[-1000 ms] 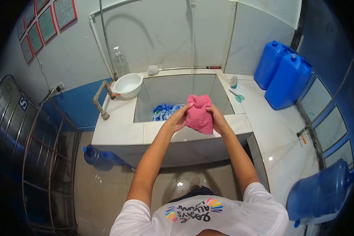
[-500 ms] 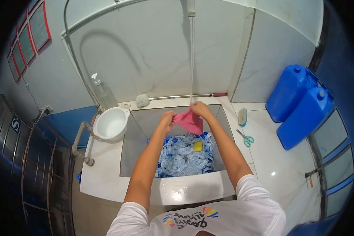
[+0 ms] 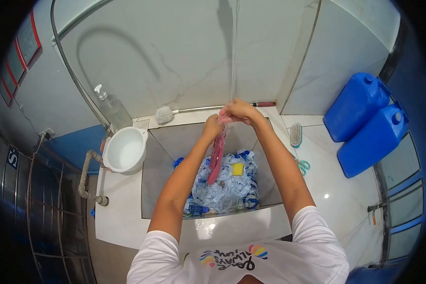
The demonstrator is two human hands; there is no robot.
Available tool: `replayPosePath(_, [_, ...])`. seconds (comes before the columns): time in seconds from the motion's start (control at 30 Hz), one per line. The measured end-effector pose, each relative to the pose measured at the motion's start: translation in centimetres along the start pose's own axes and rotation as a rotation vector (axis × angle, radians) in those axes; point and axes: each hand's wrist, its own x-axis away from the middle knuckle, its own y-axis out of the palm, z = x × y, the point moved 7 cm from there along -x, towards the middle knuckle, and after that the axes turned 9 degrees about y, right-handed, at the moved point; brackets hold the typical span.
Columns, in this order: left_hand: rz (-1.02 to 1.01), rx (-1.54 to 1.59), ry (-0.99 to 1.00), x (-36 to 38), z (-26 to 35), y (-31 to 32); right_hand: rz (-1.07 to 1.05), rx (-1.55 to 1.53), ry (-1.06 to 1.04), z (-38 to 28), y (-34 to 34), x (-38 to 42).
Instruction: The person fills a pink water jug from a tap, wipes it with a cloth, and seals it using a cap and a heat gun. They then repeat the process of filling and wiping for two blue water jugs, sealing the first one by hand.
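Observation:
A wet pink cloth (image 3: 217,158) hangs in a narrow strip over the sink (image 3: 158,180). My left hand (image 3: 212,127) is closed on its upper end. Just to the right, my right hand (image 3: 237,112) is under a thin stream of water (image 3: 233,61), its fingers curled at the top of the cloth; whether they grip it is unclear. Below, the sink holds a heap of clear and blue plastic pieces (image 3: 222,191), with a yellow sponge (image 3: 237,169) on top.
A white basin (image 3: 126,150) and a pump bottle (image 3: 114,111) stand left of the sink. Behind it lies a long-handled brush (image 3: 164,115). To the right are a small brush (image 3: 296,135), scissors (image 3: 303,165) and blue jerrycans (image 3: 371,139).
The cloth was spread between both hands and now hangs gathered and lower. My hands have come together under the water stream. The whole view has shifted slightly.

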Motion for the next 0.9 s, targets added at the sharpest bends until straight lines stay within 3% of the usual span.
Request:
replayPosePath(0.1, [0.089, -0.124, -0.049, 0.7, 5.0, -3.3, -0.017, 0.099, -0.094, 0.2, 0.3, 0.8])
replayPosePath(0.17, [0.076, -0.033, -0.086, 0.6, 6.1, -4.9, 0.006, 0.192, -0.172, 1.2, 0.5, 0.7])
replayPosePath(0.23, [0.021, 0.403, -0.165, 1.2, 10.1, -6.9, -0.315, 0.131, -0.244, 3.1, 3.2, 0.7])
replayPosePath(0.27, [-0.007, 0.518, -0.156, 1.4, 11.7, -8.2, -0.202, 0.003, -0.280, 3.7, 3.5, 1.1])
replayPosePath(0.33, [0.196, 0.672, -0.032, 2.9, 14.6, -12.7, -0.185, 0.068, -0.210, 7.2, 3.6, -2.6])
replayPosePath(0.37, [0.269, 0.812, -0.054, 3.5, 14.0, -14.3, -0.168, 0.129, -0.138, 7.6, 4.1, -2.8])
replayPosePath(0.4, [0.339, 0.952, -0.080, 4.4, 13.2, -15.8, -0.277, -0.090, -0.199, 7.4, 4.4, -2.1])
replayPosePath(0.43, [0.415, 1.005, -0.102, 5.5, 11.4, -16.6, -0.273, -0.096, -0.202, 7.2, 4.3, -2.2])
replayPosePath(0.47, [0.492, 1.061, -0.126, 6.7, 8.6, -16.6, -0.133, -0.047, -0.190, 7.0, 3.1, -2.6])
replayPosePath(0.53, [0.590, 1.104, -0.247, 8.2, -1.8, -13.2, 0.187, 0.020, -0.147, 6.5, 0.7, -2.7])
replayPosePath(0.57, [0.518, 1.134, -0.431, 9.6, -3.7, -9.9, 0.191, 0.016, -0.144, 6.2, 1.2, -1.9])
replayPosePath(0.63, [0.320, 1.149, -0.816, 12.0, -2.0, -3.7, 0.387, 0.185, -0.289, 4.4, 1.3, 0.1])
replayPosePath(0.67, [0.192, 1.129, -1.016, 13.4, 0.4, -1.5, 0.352, 0.363, -0.436, 4.8, 1.7, -1.1])
replayPosePath(0.7, [-0.288, 1.606, -0.483, 10.8, 2.4, 2.2, 0.354, 0.364, -0.435, 4.4, 2.0, -0.2])
replayPosePath(0.73, [-0.779, 1.941, 0.160, 10.9, 4.5, 3.1, 0.125, 0.202, -0.341, 4.1, 3.6, 0.8])
replayPosePath(0.77, [-0.784, 1.943, 0.163, 10.2, 6.2, 3.5, -0.101, 0.039, -0.244, 4.3, 4.8, 1.2])
replayPosePath(0.83, [0.283, 1.620, -0.592, 7.3, 1.8, 4.0, -0.173, -0.030, -0.338, 4.2, 4.3, 1.5])
replayPosePath(0.9, [0.242, 1.662, -0.569, 5.6, 3.4, 3.0, -0.040, -0.305, -0.370, 4.3, 2.6, 3.7])
